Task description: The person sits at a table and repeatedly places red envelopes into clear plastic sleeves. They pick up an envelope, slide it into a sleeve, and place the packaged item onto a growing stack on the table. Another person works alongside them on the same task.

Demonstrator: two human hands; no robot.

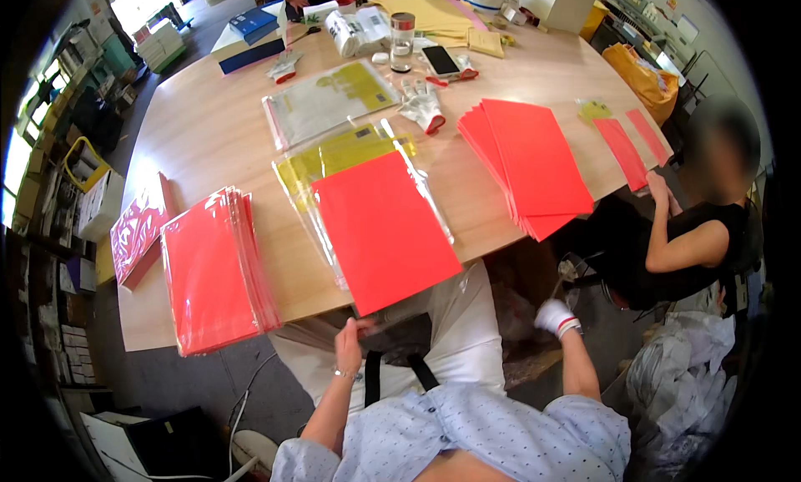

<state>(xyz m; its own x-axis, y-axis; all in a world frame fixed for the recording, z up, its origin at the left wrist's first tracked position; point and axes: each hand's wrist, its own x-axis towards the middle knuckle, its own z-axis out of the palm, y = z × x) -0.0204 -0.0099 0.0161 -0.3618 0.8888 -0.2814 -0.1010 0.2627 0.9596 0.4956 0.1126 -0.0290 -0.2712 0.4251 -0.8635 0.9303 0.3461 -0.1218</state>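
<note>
Fingers of the bare left hand (349, 342) are pinched on the near corner of a smooth red sheet (385, 229) laid over clear sleeves on the wooden surface (209, 131); the white-gloved right hand (554, 317) is clenched, well apart.

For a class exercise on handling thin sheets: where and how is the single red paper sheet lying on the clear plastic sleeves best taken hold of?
Probably at its near corner. The single red paper sheet lies flat on clear plastic sleeves, so its middle offers no grip, but that corner juts past the wooden table edge. Coming from below that edge, the bare left hand could pinch it there, thumb above and fingers beneath.
</note>
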